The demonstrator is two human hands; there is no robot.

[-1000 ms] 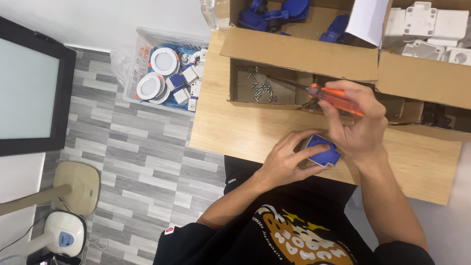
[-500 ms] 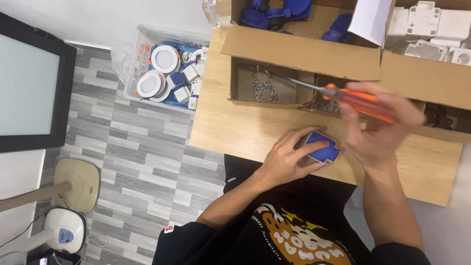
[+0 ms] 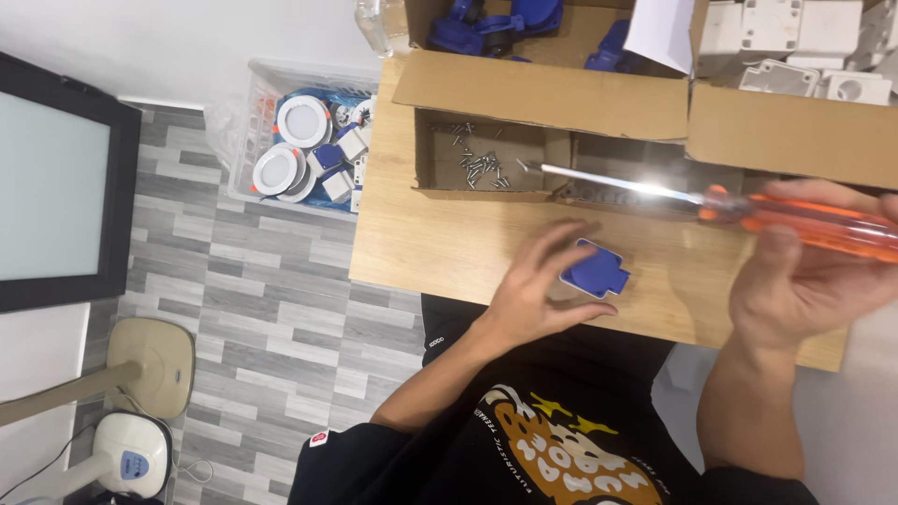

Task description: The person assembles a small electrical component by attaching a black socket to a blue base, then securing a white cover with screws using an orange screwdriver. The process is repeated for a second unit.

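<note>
Left hand point(image 3: 533, 295) fingers spread, touching blue part point(image 3: 595, 269) on bench point(image 3: 440, 243); right hand point(image 3: 809, 271) clamped orange screwdriver point(image 3: 795, 217) (tip over far screw box point(image 3: 482, 159)).

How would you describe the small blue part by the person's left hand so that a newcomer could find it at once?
Start at the wooden table, in front of the open cardboard box holding loose screws. Beside the fingers of the left hand lies the small blue part, flat on the bare wood. It is the only blue piece out on the tabletop; other blue pieces sit inside boxes.
</note>
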